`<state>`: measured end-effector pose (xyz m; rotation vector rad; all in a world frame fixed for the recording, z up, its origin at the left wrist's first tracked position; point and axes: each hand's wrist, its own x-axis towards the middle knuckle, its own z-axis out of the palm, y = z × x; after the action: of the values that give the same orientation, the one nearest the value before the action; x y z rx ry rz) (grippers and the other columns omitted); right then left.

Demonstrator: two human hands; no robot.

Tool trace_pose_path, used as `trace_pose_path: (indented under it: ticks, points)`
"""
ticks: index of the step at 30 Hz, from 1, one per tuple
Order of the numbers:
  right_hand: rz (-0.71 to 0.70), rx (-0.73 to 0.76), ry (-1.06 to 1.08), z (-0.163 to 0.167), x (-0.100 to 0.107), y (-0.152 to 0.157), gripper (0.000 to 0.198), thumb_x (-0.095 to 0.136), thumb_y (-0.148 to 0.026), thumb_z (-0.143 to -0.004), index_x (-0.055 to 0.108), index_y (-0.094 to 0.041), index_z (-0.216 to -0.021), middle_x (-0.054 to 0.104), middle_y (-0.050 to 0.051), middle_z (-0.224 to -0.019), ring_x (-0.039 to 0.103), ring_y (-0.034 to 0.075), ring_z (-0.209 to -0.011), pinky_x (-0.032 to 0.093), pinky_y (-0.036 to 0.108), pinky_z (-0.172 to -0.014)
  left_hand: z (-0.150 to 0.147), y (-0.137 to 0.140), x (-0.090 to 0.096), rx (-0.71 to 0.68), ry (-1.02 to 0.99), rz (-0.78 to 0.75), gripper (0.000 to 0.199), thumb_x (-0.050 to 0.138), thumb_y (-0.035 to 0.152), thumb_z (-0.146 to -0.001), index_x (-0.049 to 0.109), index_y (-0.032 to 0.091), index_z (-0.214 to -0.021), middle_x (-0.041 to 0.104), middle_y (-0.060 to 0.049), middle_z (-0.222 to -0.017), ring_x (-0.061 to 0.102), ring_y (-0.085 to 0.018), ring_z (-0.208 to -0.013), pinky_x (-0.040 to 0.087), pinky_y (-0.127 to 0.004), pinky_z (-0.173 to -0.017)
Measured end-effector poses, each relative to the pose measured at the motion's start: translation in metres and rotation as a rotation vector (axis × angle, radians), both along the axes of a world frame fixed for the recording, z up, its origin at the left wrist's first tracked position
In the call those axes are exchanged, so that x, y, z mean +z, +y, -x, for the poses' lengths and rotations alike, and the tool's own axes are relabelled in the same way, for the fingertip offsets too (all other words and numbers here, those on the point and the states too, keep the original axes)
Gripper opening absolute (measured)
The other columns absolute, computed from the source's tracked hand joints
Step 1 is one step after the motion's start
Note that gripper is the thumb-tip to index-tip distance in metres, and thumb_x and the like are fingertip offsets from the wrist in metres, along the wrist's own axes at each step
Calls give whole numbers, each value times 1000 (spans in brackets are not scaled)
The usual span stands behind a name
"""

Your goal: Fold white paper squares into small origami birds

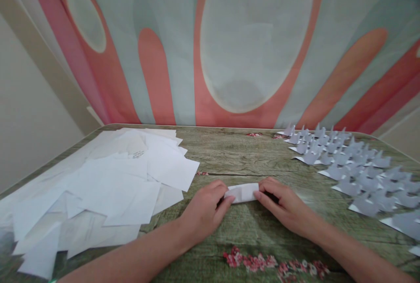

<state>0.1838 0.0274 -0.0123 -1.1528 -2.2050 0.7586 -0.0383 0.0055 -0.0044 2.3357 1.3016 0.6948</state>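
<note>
A small strip of folded white paper [243,193] is held between both hands, just above or on the table's middle. My left hand [206,206] pinches its left end between thumb and fingers. At the other end, my right hand [282,204] grips the paper the same way, thumb in front and fingers behind. Creases show across the paper's face; its two ends are covered by my fingers.
Loose white sheets [114,186] lie in a wide, overlapping heap on the left of the wood-patterned table [229,151]. Several rows of folded paper figures [348,156] with upright points stand on the right. A patterned cloth [182,55] hangs behind the table.
</note>
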Motion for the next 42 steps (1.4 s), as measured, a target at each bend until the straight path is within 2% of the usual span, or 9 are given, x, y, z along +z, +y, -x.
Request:
trace_pose_path:
  ticks: [6,7,9,12,17,22,37,40,42]
  points:
    - [-49,-77,-61,7,-7,0,23,44,-22,-86,43,-20,-63,49,1,-68,47,16,-68,37,29,-64,1,5,-3,55,5,10,10,49,22,-84,54,15,-79,54,-2,-79,51,-14,-71,44,-26,-65]
    - [-53,-76,-68,8,-8,1,22,45,-20,-85,44,-19,-63,50,1,-70,47,16,-70,37,29,-65,1,5,-3,59,-9,7,7,50,21,-83,54,15,-84,55,-2,-82,52,-14,-73,45,-26,-67]
    - [-56,-73,-79,9,-9,2,20,46,-18,-83,45,-19,-63,50,2,-73,48,16,-71,37,30,-66,1,5,-3,57,-49,-19,20,53,18,-81,52,16,-101,57,-4,-92,54,-16,-82,47,-29,-73]
    - [-56,-70,-94,10,-8,3,19,47,-17,-82,46,-19,-63,51,2,-72,48,17,-72,38,30,-67,0,2,-1,24,-26,-109,37,52,14,-81,46,19,-117,53,-8,-113,51,-18,-103,45,-34,-87]
    - [-55,-55,-99,11,-6,6,20,47,-16,-82,46,-19,-61,52,2,-70,49,16,-69,38,29,-65,-4,-7,-2,-163,245,-344,27,47,15,-85,53,18,-111,50,-10,-127,38,-23,-124,38,-44,-98]
    - [-48,-41,-111,11,-5,7,20,47,-18,-82,46,-19,-62,53,2,-72,50,16,-70,39,29,-66,-8,-15,-9,-224,341,-413,29,39,14,-89,52,12,-115,51,-11,-127,45,-21,-119,39,-40,-99]
    - [-53,-84,-116,12,-8,7,18,49,-22,-82,47,-19,-65,52,2,-73,51,16,-68,40,29,-64,-9,-16,-8,-203,364,-328,32,43,15,-85,52,11,-115,57,-11,-120,51,-20,-112,41,-35,-98]
    - [-4,-140,-73,10,-10,8,8,51,-26,-82,50,-19,-78,53,2,-75,52,15,-67,41,28,-62,-9,-16,-8,-203,363,-323,33,41,16,-86,52,11,-116,57,-11,-121,51,-20,-113,41,-35,-97]
    - [40,-155,-43,7,-10,9,16,51,-28,-81,49,-19,-94,54,2,-80,53,15,-66,43,28,-61,-8,-16,-9,-202,359,-325,32,39,17,-87,52,11,-116,56,-11,-121,51,-20,-113,41,-34,-97]
